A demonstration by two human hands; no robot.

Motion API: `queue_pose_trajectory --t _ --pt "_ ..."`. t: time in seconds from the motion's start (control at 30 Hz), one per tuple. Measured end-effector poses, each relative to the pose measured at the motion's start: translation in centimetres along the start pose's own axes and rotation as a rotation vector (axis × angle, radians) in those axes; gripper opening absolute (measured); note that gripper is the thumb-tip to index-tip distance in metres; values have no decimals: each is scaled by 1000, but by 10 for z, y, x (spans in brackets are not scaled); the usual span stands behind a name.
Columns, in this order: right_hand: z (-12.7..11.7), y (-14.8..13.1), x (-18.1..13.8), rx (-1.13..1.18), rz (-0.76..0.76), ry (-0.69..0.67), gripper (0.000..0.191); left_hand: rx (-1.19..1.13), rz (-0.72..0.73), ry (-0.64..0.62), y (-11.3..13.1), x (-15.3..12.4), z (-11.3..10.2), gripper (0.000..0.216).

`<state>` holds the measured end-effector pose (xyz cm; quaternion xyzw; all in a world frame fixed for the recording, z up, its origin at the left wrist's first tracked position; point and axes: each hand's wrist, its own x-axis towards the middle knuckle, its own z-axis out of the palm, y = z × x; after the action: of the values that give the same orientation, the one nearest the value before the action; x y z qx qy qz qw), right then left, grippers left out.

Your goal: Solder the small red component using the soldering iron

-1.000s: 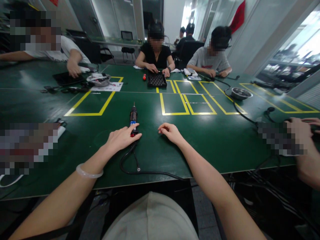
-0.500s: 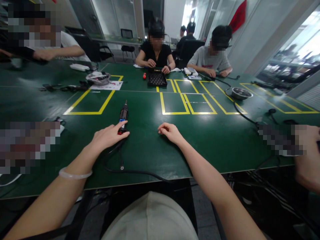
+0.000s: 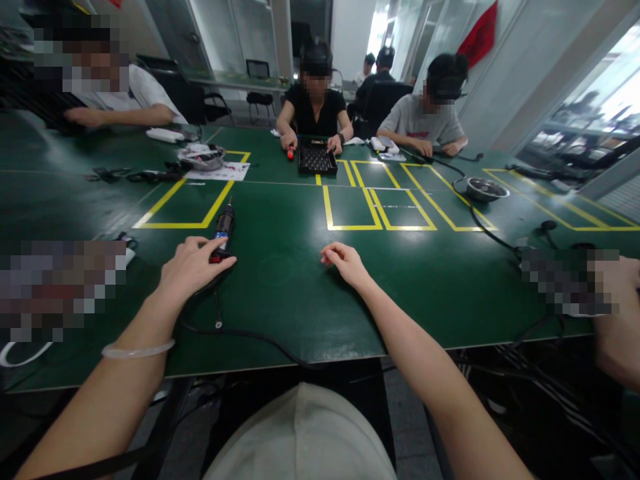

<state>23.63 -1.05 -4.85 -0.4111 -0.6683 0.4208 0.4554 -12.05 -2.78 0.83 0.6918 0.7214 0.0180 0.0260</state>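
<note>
My left hand (image 3: 193, 267) is closed around the rear part of a corded electric screwdriver (image 3: 225, 223), thumb and fingers on either side. The tool lies on the green table with its bit pointing away from me, and it has a blue band and a red part near the grip. A black cable (image 3: 250, 333) with a small ring end beside it trails from the tool toward the table's front edge. To the right, my right hand (image 3: 345, 263) rests on the table with its fingers curled in and nothing visible in them.
Yellow tape outlines (image 3: 350, 228) mark the green table (image 3: 290, 293). Across it, a person handles a black tray (image 3: 318, 163) and a red object (image 3: 291, 154). A metal bowl (image 3: 487, 189) and black cables lie right; a bowl (image 3: 203, 158) sits on paper at left. Another person's hand (image 3: 617, 307) is at far right.
My left hand has slid the electric screwdriver to the left, and its cable has followed. My right hand has stayed about where it was. The person opposite has reached the red object.
</note>
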Motion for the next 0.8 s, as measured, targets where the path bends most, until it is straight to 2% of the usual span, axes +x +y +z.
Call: queue_pose_trajectory --t 0.07,0.13,0.37,0.5,0.63,0.8 --pt "-1 -1 0 49 -6 35 24 18 49 85 3 -3 1 69" --pt "-2 -3 0 79 -10 63 27 24 86 115 6 -5 2 62" --pt "-2 -5 0 93 -7 83 29 41 98 59 12 -2 3 55" --pt "-2 -2 0 97 -9 75 29 102 83 -20 8 4 2 57" --pt "-3 -1 0 104 -10 74 28 148 106 -79 -10 14 0 58" --pt "-3 -2 1 101 -2 72 28 81 82 -103 -49 38 1 58"
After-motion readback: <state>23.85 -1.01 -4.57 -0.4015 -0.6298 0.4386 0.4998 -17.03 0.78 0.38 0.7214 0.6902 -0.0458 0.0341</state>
